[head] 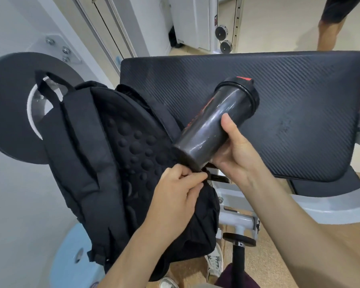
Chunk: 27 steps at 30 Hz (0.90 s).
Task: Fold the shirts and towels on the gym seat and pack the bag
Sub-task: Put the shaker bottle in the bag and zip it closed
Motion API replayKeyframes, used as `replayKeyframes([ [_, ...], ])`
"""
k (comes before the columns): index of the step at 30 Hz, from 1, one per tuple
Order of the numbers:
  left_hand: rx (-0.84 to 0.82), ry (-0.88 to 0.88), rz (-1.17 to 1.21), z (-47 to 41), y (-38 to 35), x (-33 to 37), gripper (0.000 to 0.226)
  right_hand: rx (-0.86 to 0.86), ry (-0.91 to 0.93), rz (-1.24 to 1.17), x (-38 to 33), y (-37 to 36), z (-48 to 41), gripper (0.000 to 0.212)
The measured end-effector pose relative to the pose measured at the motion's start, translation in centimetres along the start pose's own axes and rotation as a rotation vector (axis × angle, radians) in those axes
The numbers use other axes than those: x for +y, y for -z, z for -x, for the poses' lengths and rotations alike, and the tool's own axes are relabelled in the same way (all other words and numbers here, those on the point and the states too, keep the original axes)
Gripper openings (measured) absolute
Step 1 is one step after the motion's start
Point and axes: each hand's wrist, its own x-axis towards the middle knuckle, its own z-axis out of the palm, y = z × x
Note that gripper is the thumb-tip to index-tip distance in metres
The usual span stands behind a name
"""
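A black backpack (104,154) lies with its padded back panel facing up, leaning against the left end of the black gym seat pad (283,113). My left hand (175,196) pinches the rim of the bag's mesh side pocket. My right hand (235,150) grips a dark shaker bottle (214,121) with red print, tilted with its lid up to the right. The bottle's base sits right above the pocket opening. No shirts or towels show on the seat.
A black weight plate (10,104) on a machine stands behind the bag at left. A light blue plate (71,256) lies on the floor below. The grey seat frame (299,204) and a black knob handle (239,242) are under my right forearm. Another person's legs (330,28) stand at the far right.
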Motion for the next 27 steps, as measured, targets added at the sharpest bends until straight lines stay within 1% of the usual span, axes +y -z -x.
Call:
replayKeyframes([
  [1, 0.033, -0.027, -0.065, 0.0, 0.0, 0.2, 0.022, 0.011, 0.019, 0.063, 0.1, -0.1, -0.1, 0.063],
  [3, 0.083, -0.073, -0.166, -0.3, 0.5, 0.3, 0.019, 0.023, 0.061, 0.177, 0.2, -0.1, -0.1, 0.062],
  [5, 0.116, -0.115, -0.191, -0.8, 1.5, 0.3, 0.020, 0.008, 0.124, 0.279, 0.2, -0.3, 0.1, 0.066],
  [8, 0.131, -0.125, -0.208, -1.5, 2.7, 0.7, 0.019, 0.021, 0.191, 0.435, 0.4, -0.5, 0.2, 0.079],
  [10, 0.151, -0.076, -0.203, -1.9, 3.2, 0.9, 0.012, 0.015, 0.190, 0.507, 0.7, -0.3, 0.0, 0.083],
  [12, 0.175, 0.012, -0.150, -2.2, 3.5, 0.8, 0.004, 0.001, 0.201, 0.623, 0.5, 0.0, -0.4, 0.086],
  [14, 0.178, 0.115, -0.091, -2.6, 3.9, 0.7, 0.011, -0.022, 0.191, 0.713, -0.1, 0.1, -1.0, 0.087],
  [16, 0.166, 0.131, -0.089, -3.1, 4.1, 0.6, 0.016, -0.057, 0.160, 0.746, -0.9, 0.0, -1.8, 0.088],
  [18, 0.115, 0.139, -0.091, -3.8, 4.6, 0.6, 0.020, -0.098, 0.115, 0.773, -1.6, 0.0, -2.6, 0.088],
  [19, 0.062, 0.138, -0.100, -4.1, 4.8, 0.4, 0.023, -0.129, 0.083, 0.788, -2.0, 0.2, -3.0, 0.088],
  [22, -0.151, 0.061, -0.202, -4.8, 5.3, -0.2, 0.031, -0.232, -0.035, 0.834, -2.8, 0.6, -4.0, 0.087],
  [24, -0.262, 0.010, -0.220, -5.1, 5.6, -0.6, 0.027, -0.273, -0.088, 0.849, -3.0, 0.8, -4.6, 0.084],
  [27, -0.382, 0.025, -0.133, -5.1, 6.1, -1.1, 0.017, -0.315, -0.162, 0.804, -2.4, 1.5, -5.4, 0.083],
])
